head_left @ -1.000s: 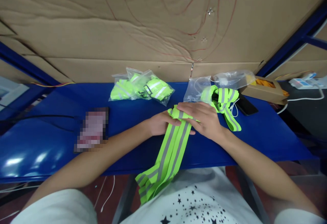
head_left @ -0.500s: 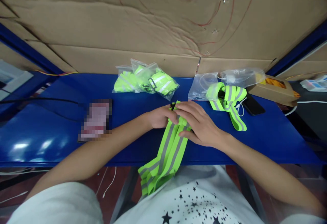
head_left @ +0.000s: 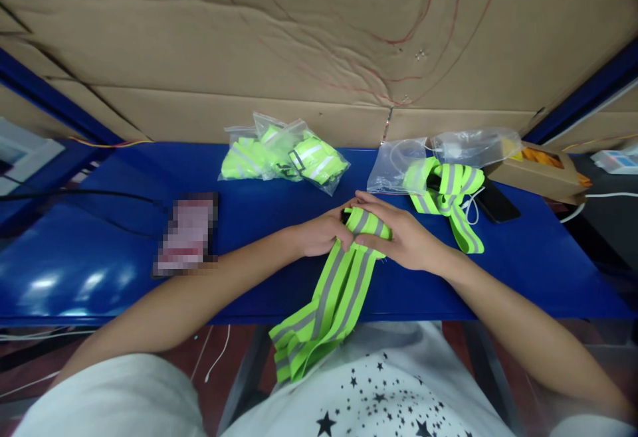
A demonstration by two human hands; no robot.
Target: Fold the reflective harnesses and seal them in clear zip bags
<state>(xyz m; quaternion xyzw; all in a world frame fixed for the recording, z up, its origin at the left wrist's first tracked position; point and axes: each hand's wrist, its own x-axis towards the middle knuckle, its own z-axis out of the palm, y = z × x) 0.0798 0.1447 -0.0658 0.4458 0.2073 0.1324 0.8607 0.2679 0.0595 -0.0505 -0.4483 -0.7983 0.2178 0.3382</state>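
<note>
A neon-yellow reflective strap (head_left: 331,284) with grey stripes is bunched between my two hands. Its long ends hang over the table's front edge onto my lap. My left hand (head_left: 326,234) is closed around the folded part from the left, beside a small black piece mostly hidden by the fingers. From the right, my right hand (head_left: 406,234) grips the folded top, thumb across the front and fingers behind it. Farther right lies another loose reflective strap (head_left: 448,188), partly under a clear plastic bag (head_left: 393,168).
Bagged neon straps (head_left: 284,157) lie at the back of the blue table (head_left: 114,224). A phone (head_left: 187,234) sits left of my arm. At right are a black phone (head_left: 496,201), a white cable (head_left: 476,208) and a cardboard box (head_left: 543,174). A cardboard wall (head_left: 224,52) rises behind.
My right hand has turned and wrapped its fingers behind the strap, so the folded top now shows between thumb and fingers. The left hand has shifted slightly right, still gripping.
</note>
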